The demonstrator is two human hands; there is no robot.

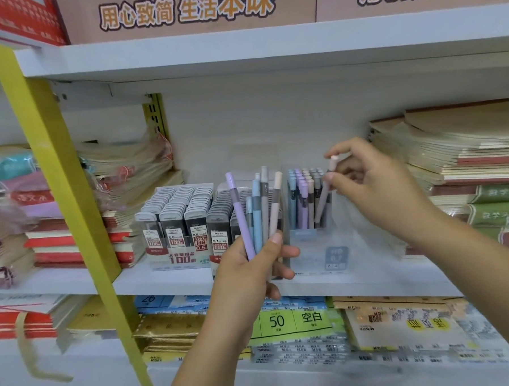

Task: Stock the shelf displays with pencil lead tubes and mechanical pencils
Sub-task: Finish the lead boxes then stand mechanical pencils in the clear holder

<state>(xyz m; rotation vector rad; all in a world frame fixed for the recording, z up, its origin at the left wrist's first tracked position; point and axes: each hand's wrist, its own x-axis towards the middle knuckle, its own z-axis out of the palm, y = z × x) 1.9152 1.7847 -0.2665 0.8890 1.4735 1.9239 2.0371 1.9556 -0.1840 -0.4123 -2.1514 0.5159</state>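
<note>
The left hand [251,269] holds spare pencils [256,213] like a fan, easy to pick. The right hand [373,183] pinches one pencil [324,195] by its top, tipping it into the clear box [315,248]

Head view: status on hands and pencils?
Left hand grips spare pencils. Right hand pinches one pencil, tip inside clear display box. No obstruction seen.
</note>
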